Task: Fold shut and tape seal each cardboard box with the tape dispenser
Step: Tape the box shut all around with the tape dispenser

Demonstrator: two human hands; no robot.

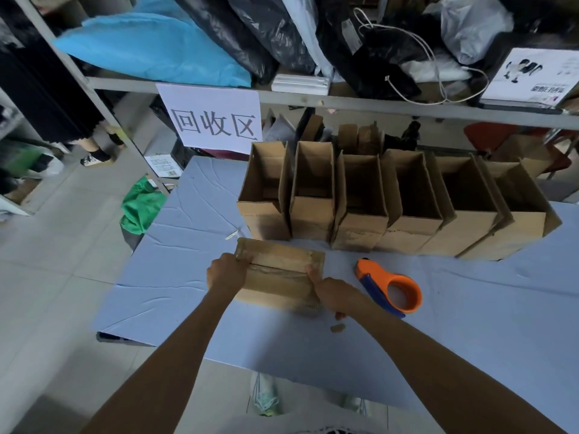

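A closed cardboard box (282, 270) lies on the blue table (470, 308) in front of me, with clear tape along its top seam. My left hand (225, 272) grips its left end, fingers curled over the edge. My right hand (332, 289) holds its right end, thumb on top. The orange and blue tape dispenser (391, 285) lies on the table just right of my right hand, untouched. Behind the box stands a row of several open cardboard boxes (391, 202) with their flaps up.
A metal shelf (313, 101) with bags and a white paper sign (216, 119) stands behind the table. A small cardboard scrap (337, 327) lies near my right wrist. The table's left edge drops to a tiled floor with a green cloth (141, 208).
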